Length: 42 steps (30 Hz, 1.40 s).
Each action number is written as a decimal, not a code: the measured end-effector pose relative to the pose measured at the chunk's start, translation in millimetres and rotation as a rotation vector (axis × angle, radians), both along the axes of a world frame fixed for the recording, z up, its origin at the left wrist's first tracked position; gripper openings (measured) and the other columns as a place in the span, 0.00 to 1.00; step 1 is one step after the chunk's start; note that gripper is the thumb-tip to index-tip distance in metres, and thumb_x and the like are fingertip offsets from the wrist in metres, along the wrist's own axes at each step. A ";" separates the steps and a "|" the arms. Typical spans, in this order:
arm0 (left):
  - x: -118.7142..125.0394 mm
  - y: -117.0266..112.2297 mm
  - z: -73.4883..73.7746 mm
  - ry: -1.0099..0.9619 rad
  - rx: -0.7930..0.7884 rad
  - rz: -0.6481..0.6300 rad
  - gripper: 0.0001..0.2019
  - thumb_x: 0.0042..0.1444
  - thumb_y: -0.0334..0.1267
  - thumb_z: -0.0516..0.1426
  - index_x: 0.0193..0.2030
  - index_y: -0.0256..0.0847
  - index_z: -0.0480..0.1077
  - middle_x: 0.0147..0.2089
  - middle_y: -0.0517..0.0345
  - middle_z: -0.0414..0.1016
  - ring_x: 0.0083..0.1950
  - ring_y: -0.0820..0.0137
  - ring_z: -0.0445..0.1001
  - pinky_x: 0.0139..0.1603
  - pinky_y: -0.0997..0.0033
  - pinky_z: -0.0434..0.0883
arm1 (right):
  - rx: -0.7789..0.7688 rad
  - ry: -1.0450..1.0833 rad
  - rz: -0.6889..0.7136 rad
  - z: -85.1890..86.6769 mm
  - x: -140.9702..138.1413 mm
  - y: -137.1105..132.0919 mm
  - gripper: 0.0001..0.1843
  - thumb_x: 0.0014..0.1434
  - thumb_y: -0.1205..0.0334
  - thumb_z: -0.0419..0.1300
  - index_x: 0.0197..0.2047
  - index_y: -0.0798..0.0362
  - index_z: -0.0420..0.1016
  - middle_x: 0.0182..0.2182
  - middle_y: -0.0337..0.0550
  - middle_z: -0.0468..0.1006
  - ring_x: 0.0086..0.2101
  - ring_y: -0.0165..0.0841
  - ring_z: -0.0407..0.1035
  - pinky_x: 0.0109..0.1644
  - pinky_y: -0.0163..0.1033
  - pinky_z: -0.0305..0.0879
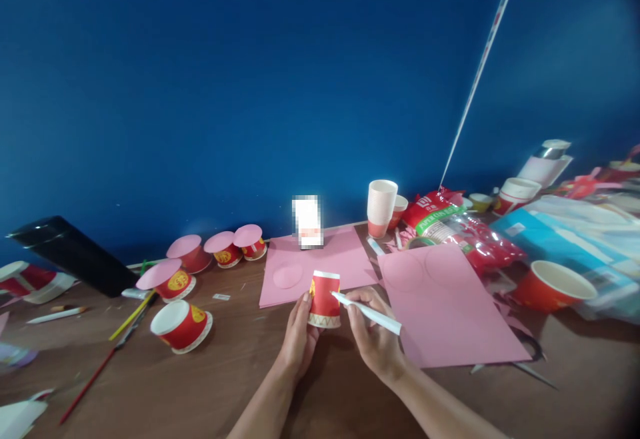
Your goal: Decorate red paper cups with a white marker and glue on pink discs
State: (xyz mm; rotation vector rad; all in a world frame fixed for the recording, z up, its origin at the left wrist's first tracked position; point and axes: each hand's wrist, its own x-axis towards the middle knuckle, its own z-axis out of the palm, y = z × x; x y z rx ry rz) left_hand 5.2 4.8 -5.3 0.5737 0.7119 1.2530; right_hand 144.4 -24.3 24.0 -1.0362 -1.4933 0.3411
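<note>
My left hand is closed round a small red paper cup, held upside down just above the brown table. My right hand grips a white pen whose tip touches the cup's right side. Behind the cup lies a pink paper sheet with a cut pink circle on it. A second, larger pink sheet lies just right of my right hand.
Several red cups capped with pink circles stand at the left, and one cup lies on its side. Stacked cups, a snack packet, a red bowl, scissors, sticks and a pencil lie around. A blue wall stands behind.
</note>
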 end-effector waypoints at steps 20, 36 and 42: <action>-2.8 5.1 -1.7 -0.113 -0.048 0.001 0.14 0.54 0.42 0.57 0.43 0.35 0.71 0.45 0.49 0.76 0.51 0.61 0.71 0.56 0.57 0.64 | 0.038 -0.050 0.052 -5.6 -5.0 -0.4 0.07 0.59 0.70 0.52 0.40 0.52 0.67 0.31 0.43 0.72 0.32 0.34 0.69 0.36 0.39 0.67; -3.7 4.8 -3.6 -0.081 0.004 0.024 0.12 0.54 0.42 0.57 0.41 0.37 0.71 0.44 0.52 0.76 0.48 0.62 0.72 0.51 0.61 0.67 | -0.064 -0.052 -0.042 -8.4 -6.5 6.4 0.13 0.62 0.68 0.49 0.47 0.50 0.70 0.41 0.45 0.75 0.43 0.35 0.70 0.48 0.41 0.68; -1.5 0.9 3.1 -0.036 0.102 0.045 0.12 0.56 0.40 0.56 0.44 0.38 0.70 0.44 0.52 0.76 0.48 0.63 0.73 0.51 0.63 0.67 | -0.095 -0.141 -0.042 -13.2 -10.6 6.0 0.15 0.60 0.67 0.53 0.51 0.51 0.66 0.44 0.46 0.74 0.45 0.36 0.69 0.49 0.41 0.68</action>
